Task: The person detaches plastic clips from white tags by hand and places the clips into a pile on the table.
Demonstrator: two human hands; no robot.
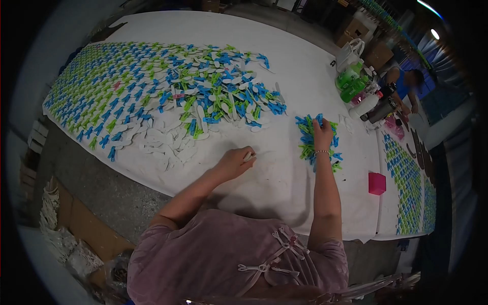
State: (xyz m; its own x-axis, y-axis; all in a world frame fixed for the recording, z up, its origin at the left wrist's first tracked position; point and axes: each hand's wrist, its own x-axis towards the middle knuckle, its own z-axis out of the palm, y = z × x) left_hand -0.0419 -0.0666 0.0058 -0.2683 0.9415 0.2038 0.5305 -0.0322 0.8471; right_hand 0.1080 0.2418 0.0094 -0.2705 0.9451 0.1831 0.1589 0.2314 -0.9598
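Observation:
My left hand (237,162) is closed around a small white flat piece (248,156) above the white table. My right hand (323,136), with a bracelet at the wrist, reaches into a small pile of blue and green spring clips (307,138). Its fingers are pinched at a blue clip (319,118) on the pile's far side. Loose white oblong pieces (168,145) lie left of my left hand. Beyond them is a heap of white pieces with blue and green clips (218,91) on them.
Clipped pieces (96,76) lie in dense rows at the table's left. A pink box (376,183) stands at the right, near more rows of clips (406,190). Bottles (351,84) crowd the far right edge. Another person (406,84) is beyond them.

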